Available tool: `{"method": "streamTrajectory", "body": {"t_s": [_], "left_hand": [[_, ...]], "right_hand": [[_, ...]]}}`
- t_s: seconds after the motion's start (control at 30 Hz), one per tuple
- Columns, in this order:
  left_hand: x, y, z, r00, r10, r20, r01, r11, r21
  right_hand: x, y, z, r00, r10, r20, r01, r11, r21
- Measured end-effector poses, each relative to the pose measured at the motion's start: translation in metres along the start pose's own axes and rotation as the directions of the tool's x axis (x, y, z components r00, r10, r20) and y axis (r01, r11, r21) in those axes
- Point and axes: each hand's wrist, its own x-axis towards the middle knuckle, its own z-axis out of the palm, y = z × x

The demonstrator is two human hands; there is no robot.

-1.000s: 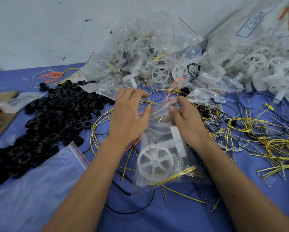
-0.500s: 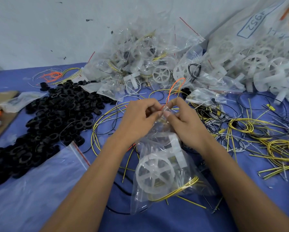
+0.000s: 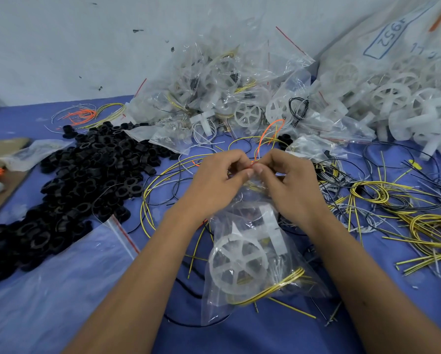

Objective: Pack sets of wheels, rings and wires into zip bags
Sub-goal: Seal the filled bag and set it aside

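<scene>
Your left hand (image 3: 215, 178) and right hand (image 3: 289, 180) meet fingertip to fingertip at the mouth of a clear zip bag (image 3: 250, 274), each pinching the red-edged top strip between thumb and curled fingers. The pinch is narrow and tight, and the two thumbs almost touch. The bag hangs from that grip toward you, its lower part resting on the blue table cover (image 3: 265, 335).

Inside the bag you can see a white spoked wheel (image 3: 238, 263) low down, a white cross-shaped piece (image 3: 271, 228) above it, and a bundle of yellow wire (image 3: 273, 288) lying across the near corner. Whether a black ring is in there cannot be told through the plastic.

An orange wire (image 3: 266, 134) arches up just beyond your fingertips. To the left lies a broad heap of black rings (image 3: 81, 182), with a flat empty zip bag (image 3: 61, 277) near it, partly under your left forearm. Loose yellow and black wires (image 3: 406, 208) sprawl to the right. Far from you, against the wall, is a pile of filled bags (image 3: 214, 90). At the far right a large sack (image 3: 398, 39) marked 4952 spills loose white wheels (image 3: 406, 106). At the left edge lies a piece of brown cardboard (image 3: 2, 190).
</scene>
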Motion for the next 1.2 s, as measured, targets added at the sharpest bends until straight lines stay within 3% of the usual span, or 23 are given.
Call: {"method": "streamTrajectory", "body": {"t_s": [0.23,0.6,0.87,1.0,1.2], "left_hand": [[0.0003,-0.0007,-0.0024,0.998,-0.049,0.033,0.047,0.997,0.062],[0.0006,0.0022,-0.0034,0.995,-0.100,0.017,0.100,0.995,0.022],[0.0010,0.0005,-0.0033,0.997,-0.081,0.006,0.081,0.996,0.036],[0.0005,0.0003,-0.0040,0.997,-0.067,0.031,0.067,0.997,0.029],[0.0003,0.0013,-0.0078,0.998,-0.063,0.010,0.064,0.997,-0.031]], "right_hand": [[-0.0008,-0.0014,0.0007,0.999,0.031,0.041,-0.031,0.999,0.014],[0.0004,-0.0002,0.0011,0.993,0.111,-0.035,-0.108,0.992,0.065],[-0.0006,0.0020,0.0003,0.995,0.093,0.045,-0.097,0.992,0.079],[-0.0004,0.0021,-0.0003,0.987,0.122,0.104,-0.139,0.973,0.186],[0.0003,0.0005,0.0007,0.986,0.134,0.096,-0.151,0.967,0.203]]}}
